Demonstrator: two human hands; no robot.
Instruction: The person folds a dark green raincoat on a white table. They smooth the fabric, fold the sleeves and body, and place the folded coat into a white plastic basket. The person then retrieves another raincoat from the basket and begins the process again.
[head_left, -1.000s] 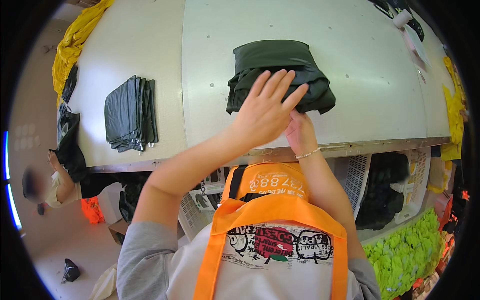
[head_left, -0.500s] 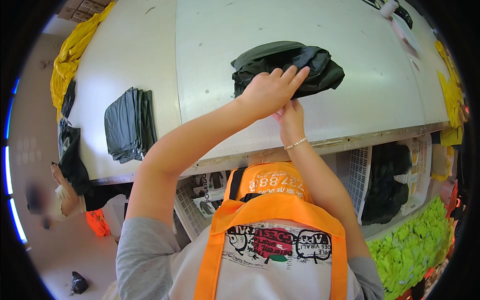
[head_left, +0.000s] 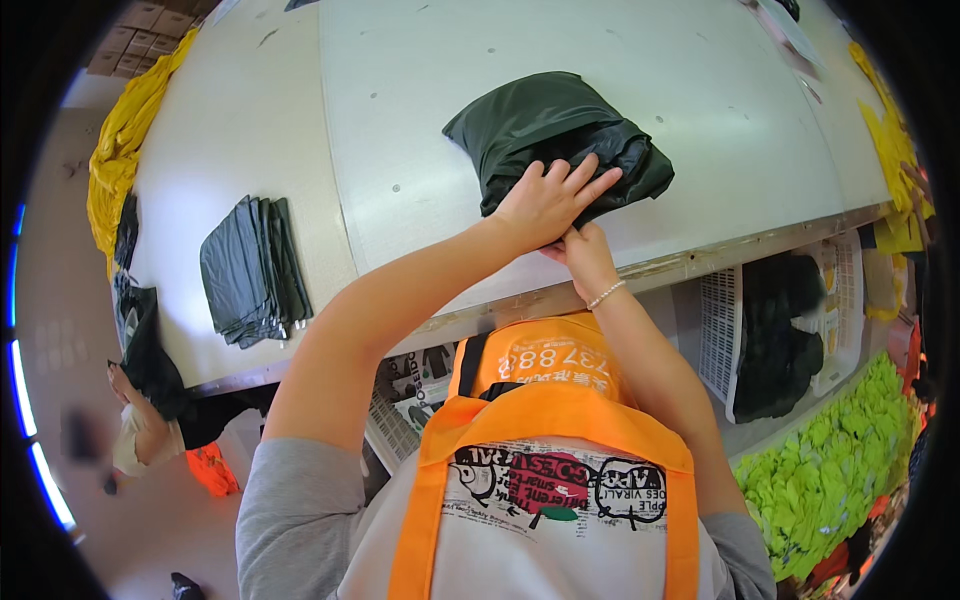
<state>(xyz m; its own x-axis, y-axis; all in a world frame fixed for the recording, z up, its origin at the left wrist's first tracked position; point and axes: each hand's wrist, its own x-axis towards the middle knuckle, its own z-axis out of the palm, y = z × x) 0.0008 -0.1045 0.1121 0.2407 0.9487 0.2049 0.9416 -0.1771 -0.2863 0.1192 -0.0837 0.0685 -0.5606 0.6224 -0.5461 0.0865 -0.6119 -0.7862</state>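
A bundle of thin, shiny dark green fabric (head_left: 545, 105) lies on the table in front of me. Its far left part is smooth and pillow-shaped, while the near right part is crumpled with folds. Across those near folds rests my left hand (head_left: 555, 200), fingers spread over the fabric. Just below it, at the bundle's near edge, my right hand (head_left: 585, 255) has its fingers bent and closed at the fabric; their tips are partly hidden by the left hand. A neat stack of the same dark green folded fabric (head_left: 250, 275) lies to the left.
Yellow fabric (head_left: 125, 150) drapes over the table's far left edge. Under the front edge stands a white basket (head_left: 718, 330) with dark fabric (head_left: 775, 345). A lime-green heap (head_left: 830, 470) fills the lower right. Another person's hand (head_left: 122, 380) holds dark cloth at left.
The bundle now shows a broader, smoother top and has turned slightly. Both hands stay at its near side, lower in the picture. The view has shifted a little.
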